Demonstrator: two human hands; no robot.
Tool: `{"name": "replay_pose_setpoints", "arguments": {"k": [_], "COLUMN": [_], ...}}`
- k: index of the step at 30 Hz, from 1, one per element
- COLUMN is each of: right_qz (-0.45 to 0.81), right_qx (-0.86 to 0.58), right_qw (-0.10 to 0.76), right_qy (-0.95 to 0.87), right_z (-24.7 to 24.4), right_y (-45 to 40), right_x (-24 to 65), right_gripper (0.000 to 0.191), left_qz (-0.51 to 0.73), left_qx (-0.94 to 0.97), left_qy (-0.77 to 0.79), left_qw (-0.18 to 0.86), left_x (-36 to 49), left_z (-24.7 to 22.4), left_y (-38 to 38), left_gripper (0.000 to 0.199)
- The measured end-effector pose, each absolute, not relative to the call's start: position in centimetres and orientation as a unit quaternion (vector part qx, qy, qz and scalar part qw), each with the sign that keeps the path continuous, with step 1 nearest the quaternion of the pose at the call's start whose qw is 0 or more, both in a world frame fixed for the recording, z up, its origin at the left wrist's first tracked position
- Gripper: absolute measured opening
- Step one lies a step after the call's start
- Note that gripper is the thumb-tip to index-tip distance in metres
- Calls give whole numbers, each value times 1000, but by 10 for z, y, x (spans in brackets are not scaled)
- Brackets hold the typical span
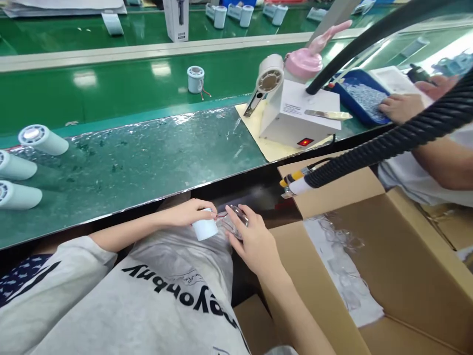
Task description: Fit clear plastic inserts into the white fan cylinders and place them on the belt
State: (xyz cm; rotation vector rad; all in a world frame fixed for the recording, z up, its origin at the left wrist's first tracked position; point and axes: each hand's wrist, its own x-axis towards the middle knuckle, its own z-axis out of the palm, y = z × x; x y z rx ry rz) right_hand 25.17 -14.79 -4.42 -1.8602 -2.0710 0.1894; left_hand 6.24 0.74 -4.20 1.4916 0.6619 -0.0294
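My left hand (pixel 197 212) grips a pale blue cylinder housing (pixel 205 229), held low over my lap in front of the bench edge. Close beside it, my right hand (pixel 251 236) has its fingers curled round a clear, rounded transparent plastic part (pixel 233 223). Thin reddish wires (pixel 220 215) show between the two pieces. I cannot tell whether the pieces touch. Another pale blue cylinder (pixel 195 80) stands upright on the green belt with wires trailing from its base.
Several pale blue fan units (pixel 42 139) lie at the bench's left. A white box (pixel 301 111) with a lit red switch and a handheld fan (pixel 268 79) stand right of centre. An open carton (pixel 402 246) holds clear parts. A black corrugated hose (pixel 391 130) crosses nearby; a co-worker's hand (pixel 402 107) reaches a blue tray (pixel 360 93).
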Motion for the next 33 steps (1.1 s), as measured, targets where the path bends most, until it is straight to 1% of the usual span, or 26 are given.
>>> {"name": "replay_pose_setpoints", "arguments": {"k": [1, 3, 5, 6, 7, 10, 14, 17, 19, 21, 23, 26, 29, 33], "right_qz": [82, 151, 243, 284, 315, 362, 417, 469, 490, 483, 436, 339, 301, 308], "right_qx": [-657, -638, -606, -594, -590, -608, -611, -595, -576, -552, -549, -567, -553, -544], "right_qw": [161, 181, 249, 287, 322, 395, 470, 501, 521, 530, 505, 451, 445, 447], "right_qy": [-732, -733, -715, -695, -670, -586, -481, -419, -396, -426, -504, -600, -637, -640], "right_z": [-45, -48, -49, -48, -47, -41, -37, -37, -39, -41, -42, -44, -46, -46], "right_y": [-140, -129, -124, -122, -121, -120, -118, -116, -116, -118, -121, -127, -133, -137], "right_x": [248, 244, 242, 241, 239, 233, 233, 237, 240, 240, 239, 236, 237, 239], "right_gripper": [44, 33, 15, 6, 5, 25, 35, 40, 45, 42, 32, 34, 30, 33], "left_qz": [1, 50, 101, 120, 133, 159, 171, 144, 128, 125, 134, 135, 127, 119], "left_qx": [688, 745, 795, 807, 810, 810, 807, 791, 775, 744, 688, 606, 588, 584], "left_qy": [286, 260, 232, 224, 224, 220, 155, 111, 111, 149, 194, 227, 227, 220], "left_qw": [667, 612, 551, 533, 525, 520, 543, 584, 609, 639, 687, 750, 766, 772], "left_x": [58, 49, 42, 39, 37, 34, 34, 33, 32, 31, 30, 28, 26, 22], "left_z": [-37, -30, -28, -30, -32, -46, -57, -51, -44, -39, -38, -41, -42, -40], "left_y": [9, 11, 11, 11, 11, 12, 16, 16, 14, 9, 4, -1, -2, -1], "left_gripper": [23, 18, 20, 25, 32, 53, 60, 66, 68, 69, 71, 75, 78, 80]}}
